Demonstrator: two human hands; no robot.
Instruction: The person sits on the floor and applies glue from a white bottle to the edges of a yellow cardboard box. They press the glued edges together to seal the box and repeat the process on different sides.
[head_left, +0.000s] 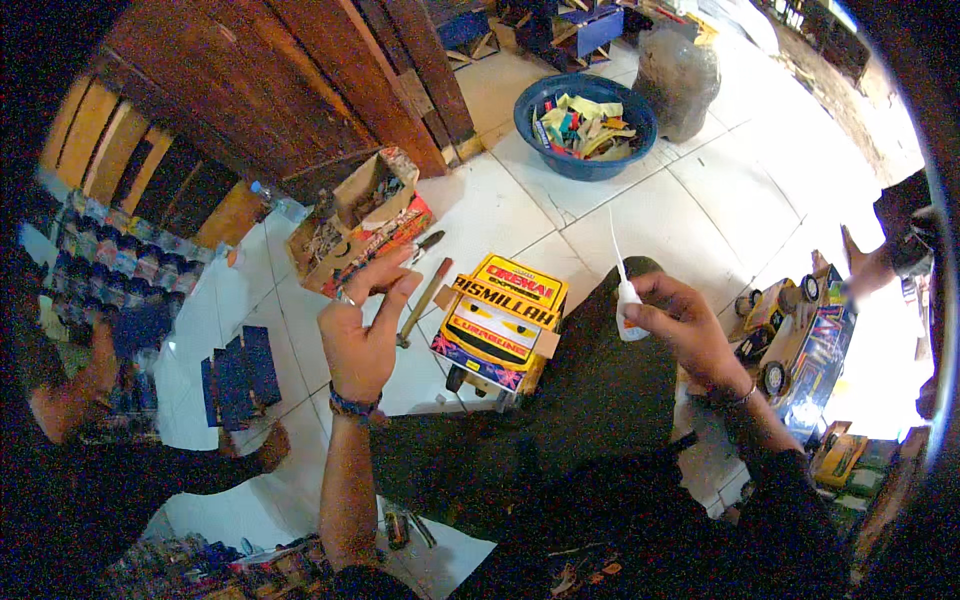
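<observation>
Wearer's two hands [362,345] [688,335], one white bottle [629,312]

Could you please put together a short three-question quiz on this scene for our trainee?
1. Which hand holds the white bottle?
2. True or false: the blue basin is turned upside down.
3. The top of the middle toy truck is mostly: A) green; B) yellow; C) purple.

Key:
1. The right hand.
2. False: the blue basin stands upright, holding scraps.
3. B.
</observation>
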